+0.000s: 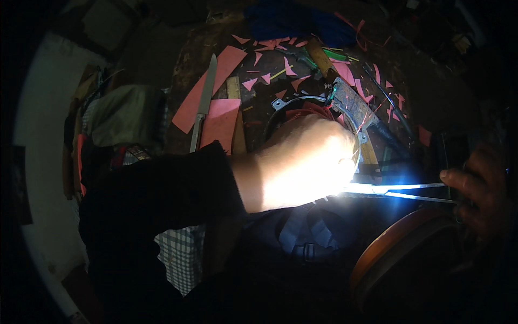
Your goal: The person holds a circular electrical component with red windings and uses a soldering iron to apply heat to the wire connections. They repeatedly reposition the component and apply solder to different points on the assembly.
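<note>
Gripping scissors (384, 190) in right hand (476, 186) at three o'clock, bending left hand (305, 159), pinch hidden, over metal ring (297, 100) toward one, seemingly working midway, with pink scraps (249, 84) cut at twelve, red wire (322, 110) unfinished.

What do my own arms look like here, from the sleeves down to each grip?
Your left arm wears a long, plain-looking black sleeve ending near the wrist. The left grip is a bare hand, no glove, its detail washed out by glare. The right grip is also ungloved, in shadow; its sleeve is too dark to make out.
</note>
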{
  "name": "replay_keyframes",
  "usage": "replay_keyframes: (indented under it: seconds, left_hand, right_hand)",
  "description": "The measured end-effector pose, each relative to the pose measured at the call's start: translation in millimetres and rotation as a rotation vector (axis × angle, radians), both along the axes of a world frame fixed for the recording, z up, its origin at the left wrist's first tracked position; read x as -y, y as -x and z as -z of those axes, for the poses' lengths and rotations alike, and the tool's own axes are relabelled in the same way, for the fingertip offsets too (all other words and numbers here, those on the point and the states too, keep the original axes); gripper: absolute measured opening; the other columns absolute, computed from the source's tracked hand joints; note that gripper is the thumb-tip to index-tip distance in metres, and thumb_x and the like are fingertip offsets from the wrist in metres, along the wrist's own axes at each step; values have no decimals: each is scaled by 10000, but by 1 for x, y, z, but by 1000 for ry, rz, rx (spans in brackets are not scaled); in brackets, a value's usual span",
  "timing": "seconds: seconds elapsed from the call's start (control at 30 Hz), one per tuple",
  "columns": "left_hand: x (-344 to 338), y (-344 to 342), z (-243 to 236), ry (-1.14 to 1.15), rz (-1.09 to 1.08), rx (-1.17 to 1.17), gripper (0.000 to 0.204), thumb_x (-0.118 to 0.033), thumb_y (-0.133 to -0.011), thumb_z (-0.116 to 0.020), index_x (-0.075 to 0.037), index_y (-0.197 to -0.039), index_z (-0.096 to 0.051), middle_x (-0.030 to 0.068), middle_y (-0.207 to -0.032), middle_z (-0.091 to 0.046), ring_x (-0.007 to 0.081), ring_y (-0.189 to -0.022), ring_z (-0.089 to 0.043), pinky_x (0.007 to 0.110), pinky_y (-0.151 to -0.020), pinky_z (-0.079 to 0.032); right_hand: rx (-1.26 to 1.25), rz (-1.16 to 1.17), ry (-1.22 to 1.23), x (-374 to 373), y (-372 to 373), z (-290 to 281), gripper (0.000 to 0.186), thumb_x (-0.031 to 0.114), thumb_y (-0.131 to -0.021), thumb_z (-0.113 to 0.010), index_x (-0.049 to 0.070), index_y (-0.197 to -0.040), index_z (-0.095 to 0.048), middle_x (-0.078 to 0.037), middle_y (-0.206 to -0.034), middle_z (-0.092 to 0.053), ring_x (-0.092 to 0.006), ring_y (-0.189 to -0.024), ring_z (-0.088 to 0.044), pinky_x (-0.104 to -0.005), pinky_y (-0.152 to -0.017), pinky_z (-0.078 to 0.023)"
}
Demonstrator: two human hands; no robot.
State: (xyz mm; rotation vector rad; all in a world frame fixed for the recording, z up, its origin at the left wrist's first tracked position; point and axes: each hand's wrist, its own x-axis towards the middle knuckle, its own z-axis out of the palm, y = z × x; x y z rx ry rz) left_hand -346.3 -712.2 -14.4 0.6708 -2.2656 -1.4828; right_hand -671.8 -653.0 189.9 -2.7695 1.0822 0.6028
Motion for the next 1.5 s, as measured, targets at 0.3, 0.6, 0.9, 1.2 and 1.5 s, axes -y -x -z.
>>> replay_keyframes:
  seconds: [0.3,0.6,0.9,1.2,1.5]
  left_hand:
    - [8,-95,-46,220,-18,216,65,-57,-1013,-765,-3,-978,-757,102,-910,-759,201,-819,-743,362,-735,-585]
    - [10,-123,-24,-402,-500,312,136,-88,-1075,-728,48,-1078,-724,32,-862,-698,78,-744,-647,309,-655,-526]
    - [-19,-89,-25,851,-846,-32,207,-14,-946,-771,22,-1149,-754,103,-959,-733,233,-812,-718,351,-762,-612]
    - [11,-49,-32,798,300,196,163,-144,-911,-807,-12,-980,-740,126,-1020,-746,286,-973,-751,416,-883,-611]
    - [32,-52,-25,611,485,192,140,-142,-977,-768,-20,-1040,-743,110,-987,-728,279,-997,-735,444,-967,-586]
  right_hand:
    - [-9,-73,-39,18,-6,21,629,62,-818,-885,197,-1416,-741,-93,-982,-605,-321,-960,-683,-455,-817,-586]
    - [27,-29,-85,28,-14,36,620,144,-671,-960,70,-1258,-775,-159,-989,-656,-321,-867,-683,-478,-721,-551]
    - [239,-152,75,29,-4,68,444,110,-711,-912,82,-1134,-780,-114,-783,-554,-316,-734,-631,-477,-618,-494]
    - [268,-114,114,19,0,74,378,81,-740,-904,98,-1097,-781,-73,-670,-452,-250,-625,-566,-440,-579,-494]
    - [224,-58,60,6,8,78,272,82,-816,-895,60,-1061,-778,-80,-687,-482,-251,-662,-582,-467,-599,-501]
